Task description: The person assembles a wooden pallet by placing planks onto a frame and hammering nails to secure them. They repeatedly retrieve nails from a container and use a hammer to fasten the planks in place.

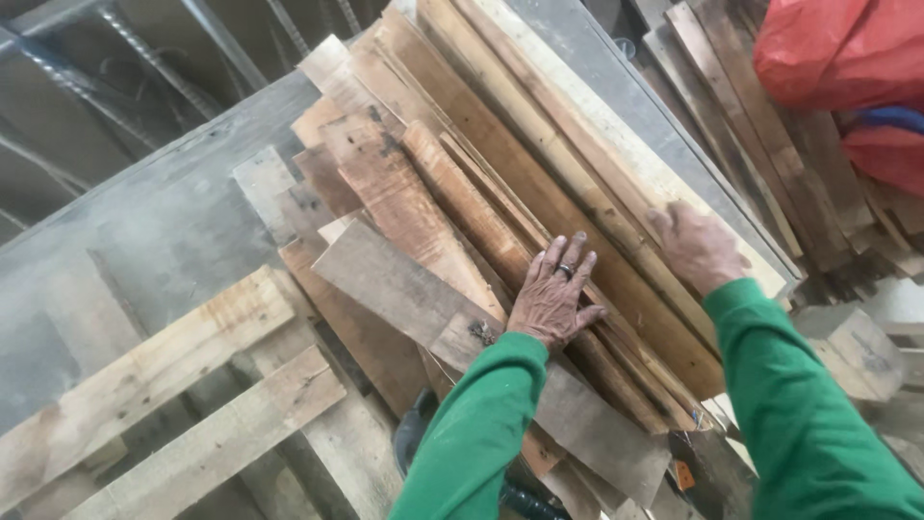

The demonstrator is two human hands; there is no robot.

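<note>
A broad grey bench top [164,231] is seen running slantwise across the view, and on it a large stack of rough planks [500,193] is heaped, fanned lengthwise so that the long edges lie roughly parallel; this stack is taken as the landmark. Left of and below the stack, a frame of pale pallet boards [192,385] is laid across the bench, apart from the heap. Right of the stack, beyond a grey edge strip, a second lot of dark slats [770,144] is piled, and above those a red sack [837,48] is partly cut off by the frame edge. On the stack's near end a grey weathered board [404,289] is set crosswise over the browner strips, probably as loose offcut. The left hand [553,294] is laid flat on the stack's lower middle, fingers spread and open, with a ring on one finger, apparently to steady the strips; nothing is gripped. The right hand [698,246] is pressed on the pale long plank [616,154] at the stack's right edge, palm down; whether its fingers are curled round the far edge cannot be told, as they are blurred. Both arms are covered by green sleeves [799,414]. Beneath the stack's near end a dark object [414,429] is largely hidden and cannot be identified.
</note>
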